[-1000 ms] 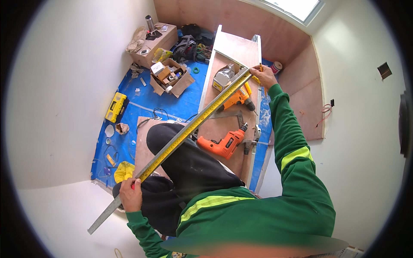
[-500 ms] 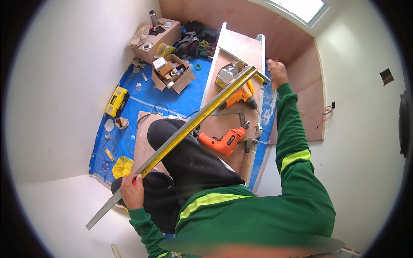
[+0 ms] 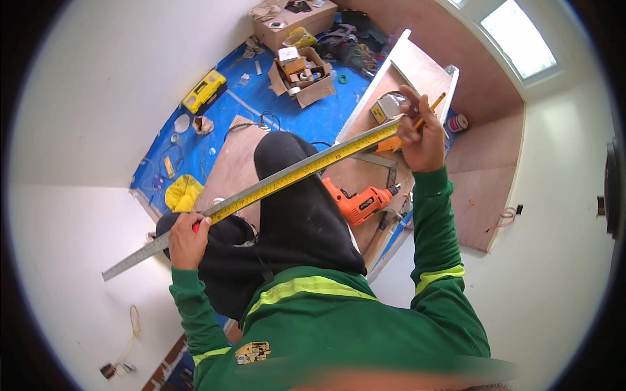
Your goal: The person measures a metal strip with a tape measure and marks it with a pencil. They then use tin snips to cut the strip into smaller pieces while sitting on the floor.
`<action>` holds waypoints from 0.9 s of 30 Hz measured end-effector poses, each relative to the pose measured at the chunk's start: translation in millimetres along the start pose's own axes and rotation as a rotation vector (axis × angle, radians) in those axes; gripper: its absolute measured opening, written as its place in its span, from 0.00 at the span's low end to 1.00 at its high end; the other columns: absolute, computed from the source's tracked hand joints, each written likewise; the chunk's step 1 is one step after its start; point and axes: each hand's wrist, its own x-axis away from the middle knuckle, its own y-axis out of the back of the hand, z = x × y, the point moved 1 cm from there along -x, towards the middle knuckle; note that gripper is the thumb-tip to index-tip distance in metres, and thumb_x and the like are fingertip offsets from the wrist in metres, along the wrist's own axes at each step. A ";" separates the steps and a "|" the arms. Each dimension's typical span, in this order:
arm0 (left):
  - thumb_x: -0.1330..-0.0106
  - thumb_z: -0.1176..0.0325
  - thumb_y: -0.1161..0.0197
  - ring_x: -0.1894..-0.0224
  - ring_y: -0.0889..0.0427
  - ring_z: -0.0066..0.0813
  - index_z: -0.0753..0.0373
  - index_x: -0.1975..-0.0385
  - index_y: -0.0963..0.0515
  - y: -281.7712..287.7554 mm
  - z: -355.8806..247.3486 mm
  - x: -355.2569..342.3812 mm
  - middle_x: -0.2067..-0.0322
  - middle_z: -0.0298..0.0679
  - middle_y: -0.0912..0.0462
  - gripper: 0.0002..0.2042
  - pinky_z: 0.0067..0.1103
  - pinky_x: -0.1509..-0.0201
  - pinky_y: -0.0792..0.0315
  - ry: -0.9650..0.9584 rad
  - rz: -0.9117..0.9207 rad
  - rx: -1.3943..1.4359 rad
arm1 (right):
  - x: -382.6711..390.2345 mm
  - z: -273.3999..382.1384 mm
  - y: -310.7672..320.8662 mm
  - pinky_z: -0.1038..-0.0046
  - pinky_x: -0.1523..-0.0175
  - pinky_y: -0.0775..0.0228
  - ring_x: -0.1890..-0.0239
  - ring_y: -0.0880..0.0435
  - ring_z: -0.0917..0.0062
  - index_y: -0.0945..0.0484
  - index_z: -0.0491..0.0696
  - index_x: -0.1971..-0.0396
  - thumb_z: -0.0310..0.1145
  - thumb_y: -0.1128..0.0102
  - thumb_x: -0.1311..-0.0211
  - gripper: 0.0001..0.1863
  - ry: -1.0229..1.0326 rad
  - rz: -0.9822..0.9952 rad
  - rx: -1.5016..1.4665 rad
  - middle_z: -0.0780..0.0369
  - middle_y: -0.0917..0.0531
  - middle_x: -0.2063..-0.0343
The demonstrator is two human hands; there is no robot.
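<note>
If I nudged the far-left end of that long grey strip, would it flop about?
Probably not: the grey strip looks stiff, its end jutting straight past the left hand. Its narrow shape suggests it is fairly light for its length.

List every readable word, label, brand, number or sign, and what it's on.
Nothing quotable:
Yellow tape measure blade: graduations and numerals, too small to read.
Orange drill: dark label on its body, too small.
White-and-yellow box: print, too small.
Green top: yellow-and-black graphic near the lower edge; any lettering is too small.
Spool: end marking, blurred.
</note>
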 end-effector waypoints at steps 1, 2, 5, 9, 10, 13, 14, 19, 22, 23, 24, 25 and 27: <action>0.29 0.63 0.28 0.59 0.14 0.57 0.64 0.63 0.14 0.9 0.6 1.3 0.64 0.50 0.15 0.10 0.43 0.53 0.23 0.007 -0.009 0.007 | -2.2 -11.5 -5.7 0.82 0.75 0.42 0.78 0.34 0.88 0.18 0.40 0.35 0.54 0.52 0.10 0.31 -0.069 0.070 0.050 0.68 0.20 0.67; 0.29 0.63 0.29 0.58 0.14 0.56 0.64 0.63 0.13 1.4 1.2 2.4 0.64 0.49 0.14 0.10 0.43 0.52 0.23 0.025 -0.009 0.000 | -1.2 -24.6 -11.2 0.81 0.75 0.40 0.78 0.32 0.87 0.16 0.40 0.37 0.55 0.54 0.10 0.32 -0.128 0.133 0.094 0.67 0.20 0.70; 0.29 0.63 0.29 0.58 0.14 0.56 0.64 0.63 0.12 3.9 2.9 4.5 0.63 0.49 0.14 0.10 0.43 0.51 0.23 0.010 -0.020 0.025 | 3.5 -50.0 -25.5 0.79 0.69 0.30 0.73 0.21 0.81 0.10 0.37 0.49 0.61 0.60 0.10 0.40 -0.205 0.470 0.338 0.63 0.17 0.75; 0.29 0.63 0.29 0.58 0.14 0.56 0.65 0.63 0.12 4.6 5.2 5.5 0.63 0.49 0.14 0.10 0.42 0.50 0.23 0.061 0.020 0.029 | 11.9 -81.4 -40.7 0.78 0.55 0.18 0.62 0.12 0.81 0.12 0.37 0.44 0.50 0.45 0.12 0.28 -0.273 0.578 0.528 0.60 0.10 0.65; 0.29 0.63 0.29 0.58 0.14 0.56 0.65 0.63 0.12 4.7 5.1 5.7 0.63 0.49 0.14 0.10 0.42 0.50 0.23 0.042 0.010 0.042 | 11.8 -87.5 -44.0 0.77 0.54 0.18 0.61 0.12 0.82 0.12 0.38 0.43 0.47 0.42 0.14 0.25 -0.258 0.597 0.613 0.61 0.10 0.63; 0.30 0.64 0.29 0.60 0.14 0.54 0.67 0.62 0.13 5.1 4.7 5.7 0.65 0.50 0.15 0.10 0.39 0.53 0.22 0.005 -0.016 0.056 | 10.7 -100.3 -50.0 0.77 0.52 0.19 0.60 0.14 0.85 0.13 0.42 0.47 0.35 0.31 0.20 0.13 -0.188 0.610 0.839 0.65 0.11 0.61; 0.30 0.64 0.29 0.60 0.14 0.53 0.67 0.62 0.13 5.1 4.8 5.4 0.64 0.50 0.15 0.10 0.39 0.53 0.22 0.006 -0.010 0.050 | 10.8 -103.1 -51.1 0.78 0.52 0.19 0.60 0.15 0.85 0.14 0.42 0.50 0.35 0.31 0.21 0.12 -0.138 0.628 0.868 0.65 0.12 0.62; 0.30 0.64 0.28 0.59 0.13 0.54 0.67 0.62 0.13 5.8 6.4 2.6 0.64 0.50 0.14 0.10 0.39 0.52 0.22 0.012 0.024 0.031 | 14.6 -109.6 -52.0 0.78 0.51 0.21 0.59 0.16 0.86 0.19 0.42 0.57 0.32 0.30 0.22 0.09 -0.130 0.669 0.857 0.65 0.12 0.63; 0.30 0.64 0.28 0.59 0.14 0.54 0.67 0.62 0.13 5.7 6.6 2.2 0.64 0.50 0.14 0.10 0.39 0.52 0.22 0.024 0.040 0.016 | 17.7 -111.0 -52.9 0.78 0.54 0.22 0.61 0.18 0.86 0.18 0.43 0.57 0.33 0.30 0.22 0.09 -0.118 0.663 0.909 0.65 0.14 0.64; 0.29 0.65 0.28 0.59 0.13 0.54 0.67 0.62 0.13 5.7 6.3 2.2 0.64 0.50 0.14 0.10 0.39 0.52 0.22 0.019 0.038 0.016 | 18.3 -111.3 -53.4 0.77 0.56 0.23 0.63 0.19 0.86 0.18 0.43 0.57 0.33 0.30 0.23 0.09 -0.105 0.663 0.923 0.66 0.15 0.65; 0.29 0.65 0.28 0.59 0.13 0.54 0.67 0.61 0.13 5.6 6.1 2.2 0.63 0.51 0.14 0.10 0.39 0.52 0.22 0.013 0.037 0.017 | 18.8 -111.6 -53.9 0.76 0.58 0.23 0.64 0.21 0.86 0.17 0.44 0.57 0.33 0.30 0.24 0.09 -0.088 0.671 0.923 0.67 0.16 0.66; 0.29 0.65 0.28 0.59 0.13 0.54 0.67 0.61 0.13 5.6 5.7 2.2 0.63 0.51 0.14 0.10 0.39 0.52 0.22 0.010 0.033 0.019 | 18.9 -111.8 -54.2 0.76 0.58 0.24 0.65 0.21 0.85 0.17 0.44 0.57 0.33 0.30 0.24 0.09 -0.083 0.668 0.947 0.66 0.16 0.66; 0.29 0.65 0.28 0.59 0.13 0.54 0.67 0.61 0.13 5.5 5.2 2.3 0.63 0.51 0.14 0.10 0.38 0.51 0.22 0.014 0.041 0.023 | 18.8 -112.0 -54.4 0.75 0.58 0.24 0.65 0.21 0.85 0.17 0.44 0.57 0.33 0.30 0.24 0.09 -0.057 0.683 0.962 0.66 0.16 0.67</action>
